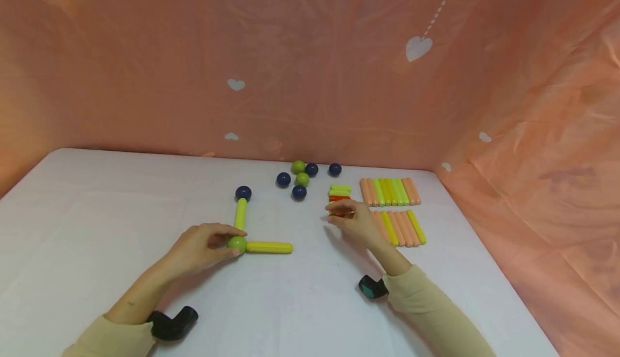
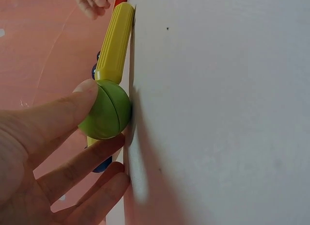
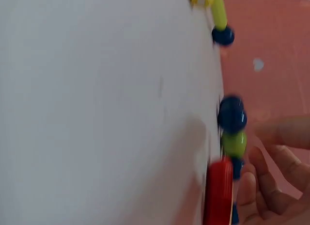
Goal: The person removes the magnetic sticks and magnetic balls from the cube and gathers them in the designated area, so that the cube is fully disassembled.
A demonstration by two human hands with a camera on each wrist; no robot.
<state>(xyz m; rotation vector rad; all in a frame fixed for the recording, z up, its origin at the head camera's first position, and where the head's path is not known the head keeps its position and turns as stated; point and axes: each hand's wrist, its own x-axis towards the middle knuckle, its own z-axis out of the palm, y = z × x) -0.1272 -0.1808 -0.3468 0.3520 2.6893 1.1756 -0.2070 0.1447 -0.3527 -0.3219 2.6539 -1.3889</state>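
Observation:
My left hand pinches a green ball between thumb and fingers, low on the white table. From that ball a yellow rod runs to the right. A yellow-green rod leads away from it to a dark blue ball. My right hand hovers with bent, parted fingers over a small pile of short rods, partly hiding them. A red rod and light green rods show past the fingertips. In the right wrist view, the red rod lies apart from the fingers.
Loose dark blue balls and green balls lie at the back middle. Two rows of long peach, yellow and green rods lie at the right, the nearer row partly behind the right hand. An orange curtain borders the table.

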